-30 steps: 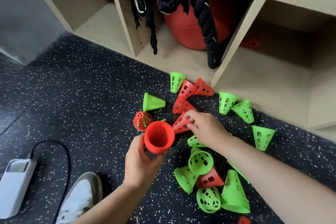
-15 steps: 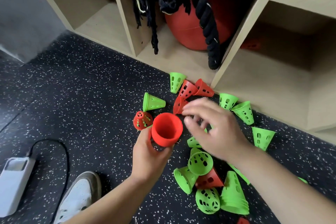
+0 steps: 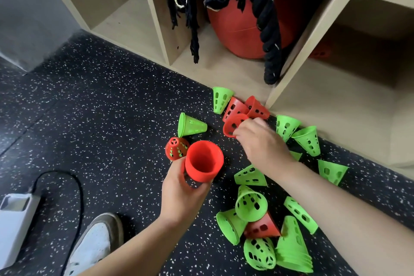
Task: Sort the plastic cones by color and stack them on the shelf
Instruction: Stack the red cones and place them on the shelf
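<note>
The left hand is wrapped around a stack of red perforated plastic cones, wide mouth tilted up toward the camera. At two o'clock from it, the right hand pinches the rim of a single red plastic cone lying on the speckled black rubber floor.

Loose green plastic cones and a few red ones are scattered from one to five o'clock of the stack.

At twelve o'clock stands the pale wooden cubby shelf. Its middle compartment holds a large red ball and a thick black rope; the right compartment has something red in shadow, too dim to identify.
</note>
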The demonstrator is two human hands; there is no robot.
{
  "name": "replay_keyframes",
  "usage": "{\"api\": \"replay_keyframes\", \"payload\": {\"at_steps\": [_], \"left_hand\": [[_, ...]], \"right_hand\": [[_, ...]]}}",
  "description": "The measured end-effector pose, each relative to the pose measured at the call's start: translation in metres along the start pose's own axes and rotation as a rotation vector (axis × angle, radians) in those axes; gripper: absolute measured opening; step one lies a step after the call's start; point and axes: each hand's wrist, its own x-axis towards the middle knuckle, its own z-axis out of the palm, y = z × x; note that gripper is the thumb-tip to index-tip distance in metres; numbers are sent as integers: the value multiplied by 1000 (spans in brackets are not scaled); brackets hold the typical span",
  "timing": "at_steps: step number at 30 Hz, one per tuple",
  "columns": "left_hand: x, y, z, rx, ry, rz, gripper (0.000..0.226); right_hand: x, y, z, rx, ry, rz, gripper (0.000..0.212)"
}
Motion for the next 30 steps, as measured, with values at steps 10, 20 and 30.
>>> {"api": "replay_keyframes", "payload": {"at_steps": [10,20,30], "left_hand": [[22,37,34,-58,-29,65,47],[45,48,29,-41,-25,67,41],[60,42,23,-8,-5,57,43]], "right_hand": [[-23,-54,-81,590,326,236,7],[45,21,-27,726,39,858,35],[63,38,39,666,-118,915,44]]}}
